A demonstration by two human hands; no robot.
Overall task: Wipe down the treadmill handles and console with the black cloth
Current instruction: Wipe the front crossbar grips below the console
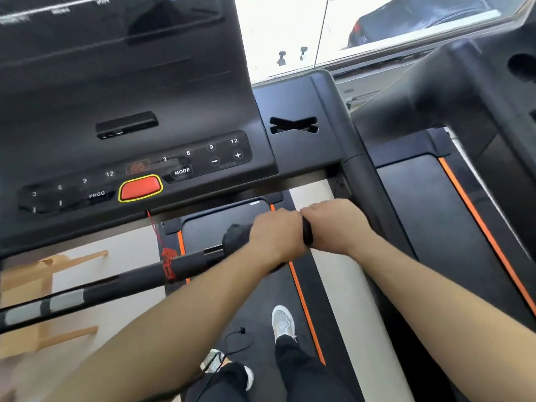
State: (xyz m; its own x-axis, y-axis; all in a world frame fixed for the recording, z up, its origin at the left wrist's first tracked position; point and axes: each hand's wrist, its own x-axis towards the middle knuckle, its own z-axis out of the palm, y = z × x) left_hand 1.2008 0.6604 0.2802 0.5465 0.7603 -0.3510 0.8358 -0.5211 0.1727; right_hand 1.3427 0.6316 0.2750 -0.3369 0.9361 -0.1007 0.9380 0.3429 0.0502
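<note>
head view, looking down over the front of a treadmill. the console (124,82) fills the upper left: a dark panel with numbered keys, "prog" and "mode" buttons, plus and minus keys, and a red stop button (140,188) ringed in yellow. below it a black handlebar (191,262) runs across from the lower left edge up toward the centre, with grey sensor patches (65,300) near its left end and a red safety clip (168,265) fastened round it, its red cord rising to the console's underside.

both hands sit side by side on the bar's right part, knuckles nearly touching. the left hand (275,236) has its fingers curled over the bar and grips the black cloth (235,237), which bunches out just left of the hand and lies wrapped against the handlebar. the right hand (333,224) is closed round the bar itself, fingers curled over the top; a short length of black grip shows between the two hands. whether any cloth reaches under the right hand cannot be told.

beneath the hands lies the running belt (261,291), edged by orange stripes, with a white shoe (282,320) standing on it and dark trouser legs at the bottom edge. a second treadmill (429,198) stands just to the right. a pale wooden frame (43,285) shows on the floor at the left, and a window (278,30) with a dark car (406,21) beyond it spans the top.
</note>
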